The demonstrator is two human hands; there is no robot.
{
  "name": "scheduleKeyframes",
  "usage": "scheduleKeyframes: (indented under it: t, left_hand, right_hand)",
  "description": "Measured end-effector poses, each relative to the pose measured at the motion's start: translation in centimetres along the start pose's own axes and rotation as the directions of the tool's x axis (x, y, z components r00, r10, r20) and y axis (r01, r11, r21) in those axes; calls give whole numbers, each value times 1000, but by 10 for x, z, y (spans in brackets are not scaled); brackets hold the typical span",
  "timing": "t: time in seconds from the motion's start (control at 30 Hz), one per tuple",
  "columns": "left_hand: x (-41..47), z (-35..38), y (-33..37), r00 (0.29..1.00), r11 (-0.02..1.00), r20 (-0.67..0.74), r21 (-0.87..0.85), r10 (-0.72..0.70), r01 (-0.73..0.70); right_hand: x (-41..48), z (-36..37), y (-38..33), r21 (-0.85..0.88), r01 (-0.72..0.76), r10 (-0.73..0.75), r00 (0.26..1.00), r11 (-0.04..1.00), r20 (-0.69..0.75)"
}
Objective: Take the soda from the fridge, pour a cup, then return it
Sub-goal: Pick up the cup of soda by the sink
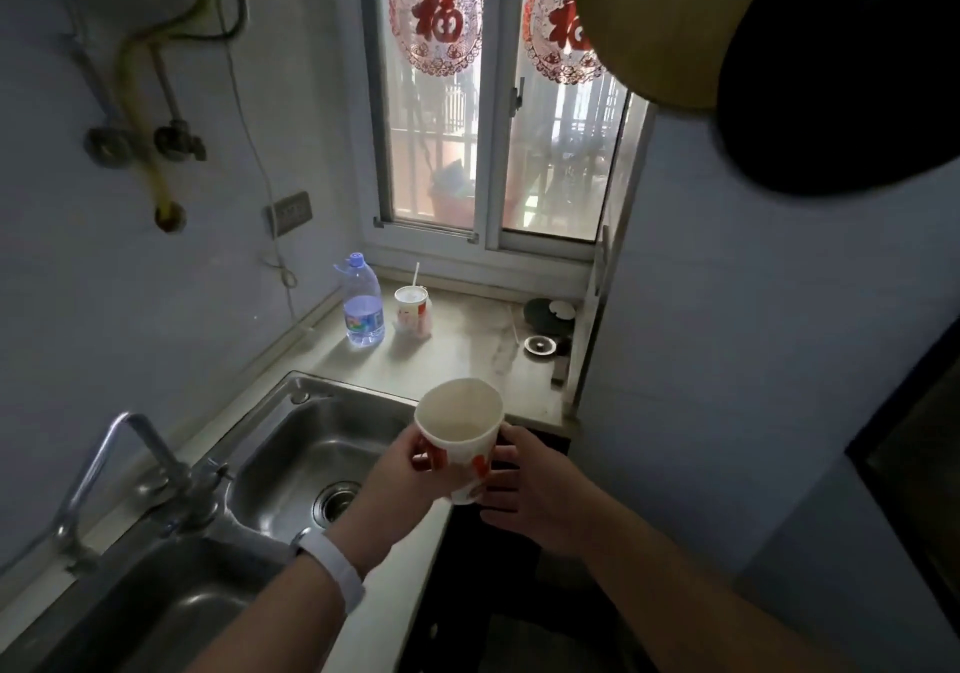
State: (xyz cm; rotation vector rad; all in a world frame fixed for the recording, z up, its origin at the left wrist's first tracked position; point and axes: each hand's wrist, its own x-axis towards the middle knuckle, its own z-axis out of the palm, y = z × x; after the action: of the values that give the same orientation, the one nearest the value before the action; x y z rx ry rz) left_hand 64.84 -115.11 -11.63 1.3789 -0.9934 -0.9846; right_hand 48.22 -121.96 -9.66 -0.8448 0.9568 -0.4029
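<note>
A white paper cup [464, 431] with red print is held in the air over the front edge of the counter [467, 350], its mouth tipped toward me and its inside looking empty. My left hand [400, 470] grips its left side, thumb on the wall. My right hand [524, 480] touches its right side, with the fingers spread along the cup. No soda bottle or fridge is in view.
A steel double sink [311, 444] with a tap [150, 464] lies to the left. At the back of the counter stand a clear water bottle [362, 301] and a second paper cup [411, 309] with a straw. A drain plug [540, 344] lies near the window.
</note>
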Motion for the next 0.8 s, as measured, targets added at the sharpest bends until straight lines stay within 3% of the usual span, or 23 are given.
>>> scheduleKeyframes:
  t: [0.3, 0.6, 0.8]
  left_hand:
    - [103, -57, 28, 1000, 998, 3, -53, 27, -27]
    - [154, -89, 42, 994, 997, -101, -65, 30, -37]
    - [203, -111, 13, 978, 998, -202, -54, -49, 39]
  right_hand:
    - [91, 38, -80, -40, 42, -39, 996, 998, 83]
    - [152, 60, -123, -64, 35, -22, 982, 997, 188]
    - [221, 61, -135, -85, -30, 52, 959, 996, 279]
